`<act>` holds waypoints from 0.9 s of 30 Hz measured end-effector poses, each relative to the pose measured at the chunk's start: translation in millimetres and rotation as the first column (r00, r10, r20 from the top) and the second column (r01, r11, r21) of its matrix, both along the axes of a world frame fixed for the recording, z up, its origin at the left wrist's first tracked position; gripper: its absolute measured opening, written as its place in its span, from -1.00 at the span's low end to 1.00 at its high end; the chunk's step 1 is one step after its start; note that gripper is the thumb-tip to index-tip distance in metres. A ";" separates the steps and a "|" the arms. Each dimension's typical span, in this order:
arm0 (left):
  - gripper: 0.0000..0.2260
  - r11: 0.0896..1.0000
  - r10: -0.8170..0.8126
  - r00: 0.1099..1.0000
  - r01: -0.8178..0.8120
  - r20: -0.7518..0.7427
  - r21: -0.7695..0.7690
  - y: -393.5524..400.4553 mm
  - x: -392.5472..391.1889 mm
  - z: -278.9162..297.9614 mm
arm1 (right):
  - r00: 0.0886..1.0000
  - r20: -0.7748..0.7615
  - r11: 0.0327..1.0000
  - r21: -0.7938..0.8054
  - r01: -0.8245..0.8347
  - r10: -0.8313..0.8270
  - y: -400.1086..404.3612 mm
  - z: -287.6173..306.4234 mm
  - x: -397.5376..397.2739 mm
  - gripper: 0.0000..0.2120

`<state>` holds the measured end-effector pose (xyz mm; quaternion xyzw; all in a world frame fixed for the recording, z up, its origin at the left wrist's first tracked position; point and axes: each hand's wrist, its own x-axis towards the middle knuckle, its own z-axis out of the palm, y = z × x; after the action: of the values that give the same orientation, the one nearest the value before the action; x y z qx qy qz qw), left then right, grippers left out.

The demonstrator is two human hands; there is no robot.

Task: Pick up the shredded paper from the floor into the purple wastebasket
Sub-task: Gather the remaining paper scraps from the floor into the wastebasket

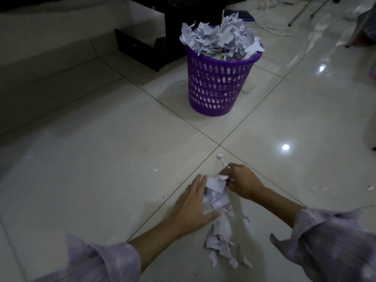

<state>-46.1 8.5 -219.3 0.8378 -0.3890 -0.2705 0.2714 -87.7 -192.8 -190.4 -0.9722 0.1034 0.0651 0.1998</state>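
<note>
A purple slotted wastebasket [217,84] stands upright on the tiled floor ahead, heaped above its rim with shredded paper [219,37]. Close in front of me lies a small pile of white paper scraps [215,192]. My left hand [192,202] lies against the pile's left side with straight fingers. My right hand [241,182] has its fingers curled on scraps at the pile's right side. More scraps [220,241] are strewn on the floor nearer to me, and a few small bits [220,157] lie just beyond my right hand.
A black cabinet [162,39] stands behind the basket, with a pale wall to the left. White cables [272,29] and metal furniture legs [301,13] lie at the back right. A stray scrap [370,187] sits at the far right.
</note>
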 end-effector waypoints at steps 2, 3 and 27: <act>0.03 0.995 -0.101 0.991 0.099 0.092 0.021 8.9 -19.0 -1.5 | 1.000 -0.006 1.000 0.001 0.031 -0.031 -3.3 1.7 -8.5 -0.83; 0.05 0.989 -0.150 0.980 0.149 0.133 0.018 13.2 -28.1 -1.1 | 0.999 -0.010 0.999 -0.003 0.039 -0.039 -4.1 1.4 -12.8 -0.83; -0.40 0.938 -0.058 0.940 -0.063 0.335 0.340 -22.7 -5.2 -6.6 | 0.994 -0.078 0.990 -0.109 -0.086 0.078 25.8 -11.3 -41.5 -0.55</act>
<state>-51.3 -14.2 -225.9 0.9068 -0.3753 -0.1855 0.0492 -129.2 -167.0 -201.8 -0.9822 0.0739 0.1031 0.1383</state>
